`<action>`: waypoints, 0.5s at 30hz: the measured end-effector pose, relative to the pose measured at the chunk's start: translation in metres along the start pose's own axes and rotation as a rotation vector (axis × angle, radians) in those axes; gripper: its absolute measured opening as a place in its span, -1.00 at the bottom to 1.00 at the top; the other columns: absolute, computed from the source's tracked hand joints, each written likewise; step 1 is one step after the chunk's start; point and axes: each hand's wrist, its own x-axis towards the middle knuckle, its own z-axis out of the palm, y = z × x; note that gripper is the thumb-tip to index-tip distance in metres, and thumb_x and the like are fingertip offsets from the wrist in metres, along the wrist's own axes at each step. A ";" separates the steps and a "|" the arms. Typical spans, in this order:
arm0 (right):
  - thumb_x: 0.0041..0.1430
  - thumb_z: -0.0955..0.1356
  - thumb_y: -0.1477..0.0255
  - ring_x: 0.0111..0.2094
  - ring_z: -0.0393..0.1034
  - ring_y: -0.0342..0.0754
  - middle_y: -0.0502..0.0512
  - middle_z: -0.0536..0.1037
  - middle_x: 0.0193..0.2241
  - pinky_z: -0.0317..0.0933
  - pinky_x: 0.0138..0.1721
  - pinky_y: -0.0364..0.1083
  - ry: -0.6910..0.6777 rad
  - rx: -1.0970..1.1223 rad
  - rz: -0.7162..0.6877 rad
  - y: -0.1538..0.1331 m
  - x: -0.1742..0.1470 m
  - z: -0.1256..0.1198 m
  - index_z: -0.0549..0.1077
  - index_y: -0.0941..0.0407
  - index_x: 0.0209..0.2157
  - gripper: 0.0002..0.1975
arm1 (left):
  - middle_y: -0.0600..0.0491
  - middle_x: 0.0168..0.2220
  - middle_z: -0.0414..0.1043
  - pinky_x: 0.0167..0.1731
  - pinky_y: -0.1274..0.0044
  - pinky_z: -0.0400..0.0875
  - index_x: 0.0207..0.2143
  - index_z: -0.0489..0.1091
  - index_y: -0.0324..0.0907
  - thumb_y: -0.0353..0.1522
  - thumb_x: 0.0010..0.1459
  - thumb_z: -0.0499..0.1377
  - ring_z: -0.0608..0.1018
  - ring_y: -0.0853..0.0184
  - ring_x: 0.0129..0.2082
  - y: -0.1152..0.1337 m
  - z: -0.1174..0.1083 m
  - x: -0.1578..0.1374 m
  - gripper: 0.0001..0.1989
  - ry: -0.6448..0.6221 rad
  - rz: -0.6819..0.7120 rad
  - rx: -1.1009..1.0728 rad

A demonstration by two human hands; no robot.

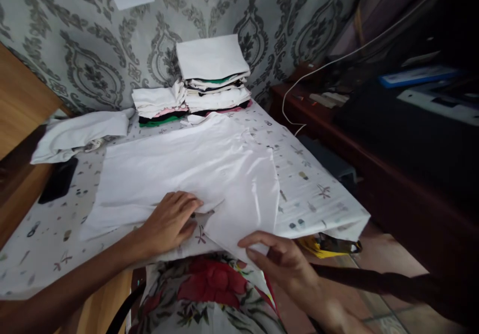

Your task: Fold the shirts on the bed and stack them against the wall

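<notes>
A white short-sleeved shirt (160,164) lies spread over the table, creased around its neck and sleeve on the right. My left hand (174,222) rests on the shirt's near edge, its fingers together and slightly bent, the thumb apart from them. Between thumb and index finger, my right hand (280,256) pinches the corner of the near sleeve (243,219) at the table's front edge. That sleeve is stretched toward me.
Two piles of folded clothes (215,82) stand against the patterned wall. A crumpled white garment (86,129) and a black phone (59,180) lie on the left of the printed tablecloth (318,199). At right, a dark red cabinet (374,169) carries a white cable (333,65).
</notes>
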 end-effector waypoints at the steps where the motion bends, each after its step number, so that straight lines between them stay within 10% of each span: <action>1: 0.10 0.43 0.14 -0.44 0.44 -0.03 0.06 0.57 -0.50 0.32 -0.35 -0.06 0.006 0.100 0.024 -0.007 -0.002 -0.003 0.59 0.02 -0.26 -0.73 | -0.09 -0.04 0.46 -0.05 0.24 0.36 0.03 0.38 -0.04 -0.37 0.23 0.07 0.46 0.09 -0.05 0.003 0.002 0.000 -0.68 -0.003 -0.023 0.065; 8: -0.10 0.56 0.14 -0.57 0.28 -0.14 -0.03 0.39 -0.66 0.23 -0.45 -0.10 0.239 0.378 0.140 -0.045 -0.019 -0.029 0.58 0.11 -0.39 -0.65 | -0.06 -0.24 0.48 -0.13 0.31 0.35 -0.17 0.42 -0.19 -0.57 0.21 -0.02 0.53 0.17 -0.20 -0.006 -0.026 -0.018 -0.72 -0.240 -0.211 0.389; 15: -0.16 0.54 0.08 -0.58 0.33 -0.05 0.01 0.43 -0.65 0.32 -0.46 -0.04 0.345 0.221 0.278 0.026 -0.032 -0.045 0.62 0.08 -0.36 -0.60 | 0.00 -0.15 0.56 -0.11 0.34 0.32 -0.07 0.46 -0.09 -0.59 0.08 -0.03 0.56 0.16 -0.14 -0.034 -0.064 -0.095 -0.55 -0.358 -0.408 0.290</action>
